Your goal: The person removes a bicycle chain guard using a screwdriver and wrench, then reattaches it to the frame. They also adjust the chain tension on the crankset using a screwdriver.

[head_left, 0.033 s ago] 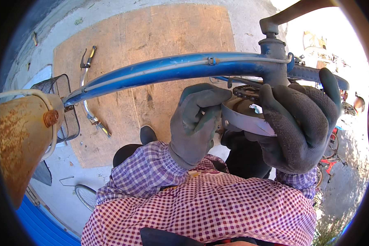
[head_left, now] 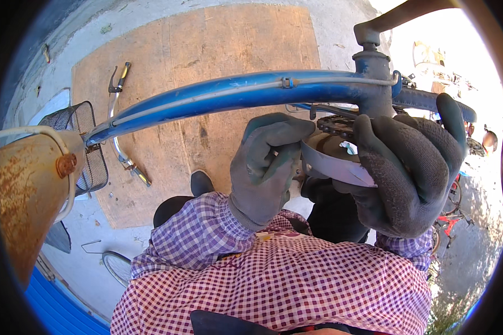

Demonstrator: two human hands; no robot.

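In dark grey work gloves, my left hand (head_left: 268, 167) pinches the left end of a curved, pale grey band (head_left: 336, 167). The fingers of my right hand (head_left: 411, 173) wrap around its right end, hiding that part. The band arcs just on my side of a dark toothed chainring with chain (head_left: 336, 126), partly covered by the right glove. Above both hands runs the blue bicycle frame tube (head_left: 223, 96), with a grey cable along it. At its right end it joins a dark bottom bracket shell (head_left: 373, 84), from which a crank arm (head_left: 408, 19) rises.
A rusty head tube (head_left: 28, 184) stands close at the left, beside a black wire basket (head_left: 92, 151). Handlebars with a brake lever (head_left: 116, 111) lie on the wooden board (head_left: 235, 39). A wheel (head_left: 116, 268) shows at lower left, and a red bicycle (head_left: 447, 223) at right.
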